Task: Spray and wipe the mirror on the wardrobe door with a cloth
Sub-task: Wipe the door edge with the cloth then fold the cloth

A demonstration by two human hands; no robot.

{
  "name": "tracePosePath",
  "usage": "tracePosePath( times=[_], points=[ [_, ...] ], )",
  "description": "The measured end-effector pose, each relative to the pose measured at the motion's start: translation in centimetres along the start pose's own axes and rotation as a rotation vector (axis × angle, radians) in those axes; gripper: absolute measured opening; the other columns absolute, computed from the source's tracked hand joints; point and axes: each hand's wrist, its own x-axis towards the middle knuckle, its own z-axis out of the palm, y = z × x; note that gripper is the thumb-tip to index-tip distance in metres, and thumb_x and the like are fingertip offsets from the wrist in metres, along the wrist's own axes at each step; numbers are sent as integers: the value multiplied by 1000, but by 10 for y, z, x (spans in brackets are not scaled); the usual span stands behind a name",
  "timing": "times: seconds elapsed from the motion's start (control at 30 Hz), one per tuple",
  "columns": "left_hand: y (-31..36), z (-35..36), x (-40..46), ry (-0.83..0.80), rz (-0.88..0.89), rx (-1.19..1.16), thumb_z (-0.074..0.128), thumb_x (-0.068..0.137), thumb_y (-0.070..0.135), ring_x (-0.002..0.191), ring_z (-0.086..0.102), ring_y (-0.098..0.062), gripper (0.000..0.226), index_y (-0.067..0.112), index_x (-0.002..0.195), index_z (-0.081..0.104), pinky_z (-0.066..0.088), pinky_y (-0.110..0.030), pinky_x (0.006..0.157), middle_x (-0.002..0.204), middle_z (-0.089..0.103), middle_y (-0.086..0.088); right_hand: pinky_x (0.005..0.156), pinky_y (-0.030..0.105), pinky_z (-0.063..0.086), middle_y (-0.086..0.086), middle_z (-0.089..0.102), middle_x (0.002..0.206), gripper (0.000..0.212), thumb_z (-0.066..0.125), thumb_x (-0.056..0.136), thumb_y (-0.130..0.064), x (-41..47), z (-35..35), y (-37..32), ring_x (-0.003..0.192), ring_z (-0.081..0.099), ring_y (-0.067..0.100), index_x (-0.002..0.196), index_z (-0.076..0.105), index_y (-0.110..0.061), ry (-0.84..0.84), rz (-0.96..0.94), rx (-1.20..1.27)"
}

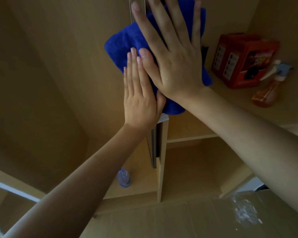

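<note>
My right hand (175, 66) lies flat with straight, spread fingers on the blue cloth (126, 43) and hides most of it; the fingertips are cut off at the top. My left hand (139, 98) presses flat beside it. The fluffy cloth covers the mirror (153, 146), a narrow upright strip seen edge-on. A spray bottle (268, 90) of orange liquid lies on the shelf (282, 114).

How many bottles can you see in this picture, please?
2: an orange spray bottle on the right shelf beside the red box, and a clear plastic bottle on the lower shelf. Others may be hidden.
</note>
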Motion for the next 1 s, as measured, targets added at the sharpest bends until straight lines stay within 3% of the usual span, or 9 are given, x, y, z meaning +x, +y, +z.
tracePosePath(
  times=[0.47,0.6,0.73,0.87,1.0],
  points=[
    [-18,34,-125,2,5,-16,44,101,19,139,26,-43,54,-12,139,21,25,-50,118,146,28,-34,110,66,21,17,48,144,49,29,102,-38,-119,37,-24,136,40,36,142,45,-16,-45,-21,77],
    [-23,41,-153,-12,11,-4,43,101,21,146,12,-31,56,-10,141,19,22,-48,119,147,20,-28,113,62,16,15,46,146,46,29,101,-39,-147,48,-28,137,32,32,142,32,-20,-36,-34,121],
    [-26,45,-176,-42,4,-24,46,99,21,149,4,-25,59,-8,142,18,21,-47,119,147,18,-28,114,59,14,14,46,146,46,30,100,-38,-169,56,-33,138,30,30,142,32,-20,-32,-28,153],
    [-30,52,-205,-74,6,-30,52,95,20,149,5,-29,70,-4,147,12,21,-48,119,147,18,-29,114,59,12,11,41,147,46,31,100,-39,-197,64,-39,137,30,30,142,33,-21,-41,-37,173],
    [-29,58,-227,-74,-14,-59,57,90,15,141,20,-44,69,-7,141,17,21,-48,119,146,18,-31,114,59,14,11,43,148,46,32,100,-38,-218,68,-44,139,29,28,143,32,-22,-51,-25,181]
  ],
)
